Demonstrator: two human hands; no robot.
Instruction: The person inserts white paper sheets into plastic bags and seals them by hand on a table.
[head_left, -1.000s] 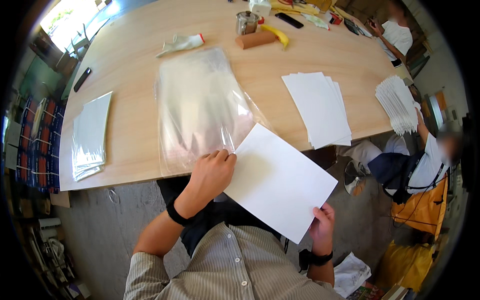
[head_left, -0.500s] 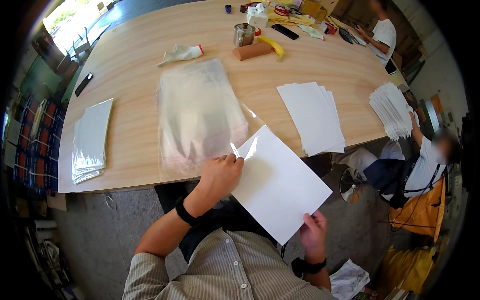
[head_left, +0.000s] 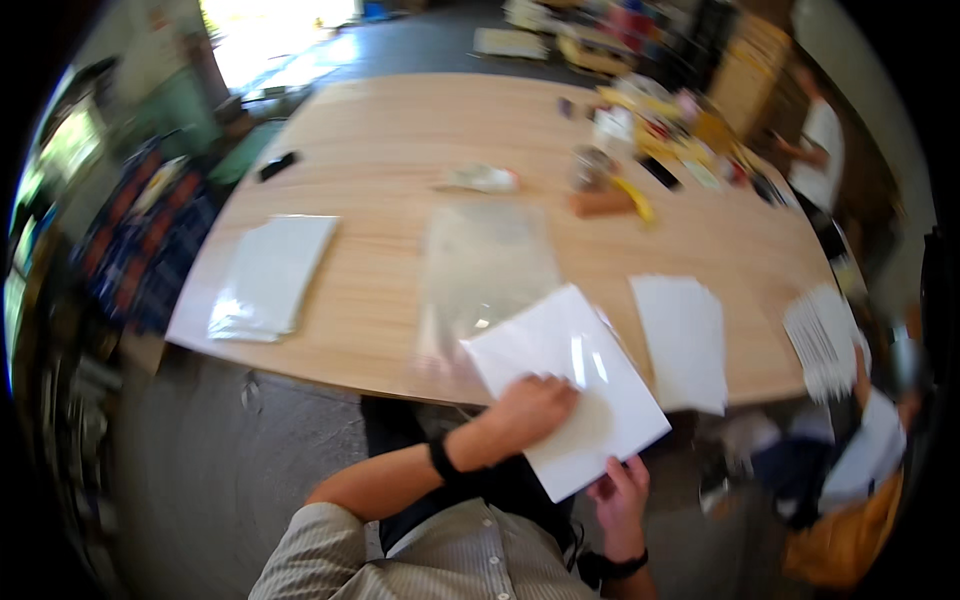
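Observation:
A white paper sheet [head_left: 610,410] is tilted in front of me at the table's near edge. Its upper part shows shiny streaks from a clear plastic bag [head_left: 579,358] around it. Across the sheet's middle lies my left hand [head_left: 535,410], fingers curled in on the plastic and slightly blurred. My right hand [head_left: 622,492] pinches the sheet's lower right corner, thumb on top, the other fingers partly hidden beneath. Just beyond the sheet is a pile of clear plastic bags [head_left: 490,255], partly covered by it. More white sheets [head_left: 685,340] lie to the right.
Plastic-wrapped white sheets [head_left: 272,275] are stacked at the left of the table [head_left: 370,130]. A glove [head_left: 482,179], brown roll [head_left: 602,203], banana [head_left: 634,200], metal cup [head_left: 592,165] and phone [head_left: 660,172] stand farther back. At right, a person sits beside a fanned paper stack [head_left: 822,340]; another stands beyond.
My left hand has moved right and down across the sheet, with the plastic over more of it. The right hand keeps its corner. The view has tilted up and shifted left.

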